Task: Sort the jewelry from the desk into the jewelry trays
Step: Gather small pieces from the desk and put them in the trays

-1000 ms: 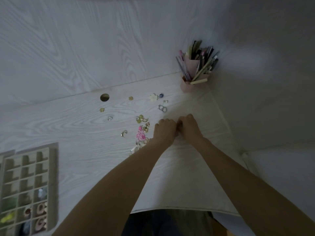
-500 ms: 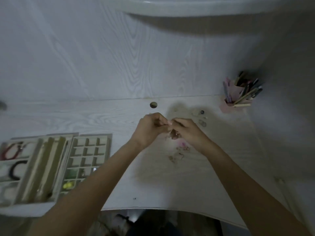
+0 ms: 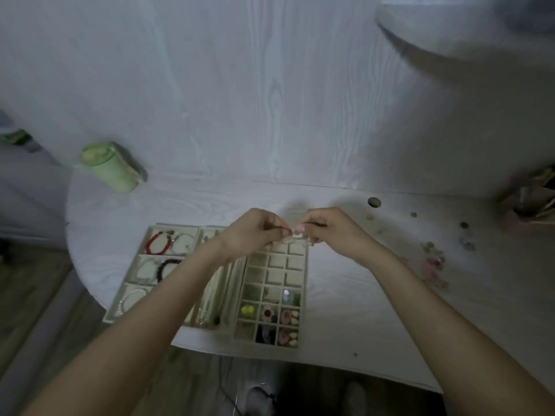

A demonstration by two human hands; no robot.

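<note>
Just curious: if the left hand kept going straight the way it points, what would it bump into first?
The left hand points right, toward the right hand. It would meet the small pink piece pinched between them first, then that hand's fingers; depth is unclear.

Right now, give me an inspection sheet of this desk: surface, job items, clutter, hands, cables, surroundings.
Surface: white wood-grain desk with a round cable hole.
Job's things: grid tray, near cells filled, far cells bare; bracelet tray holding red, black and pale bracelets; loose jewelry to the right.
Clutter: green canister; pen holder, blurred.
Hands: left hand and right hand pinch a small pink piece over the grid tray.
Cables: thin dark cord on the floor.
Surroundings: wood-grain back panel, wooden floor.
</note>
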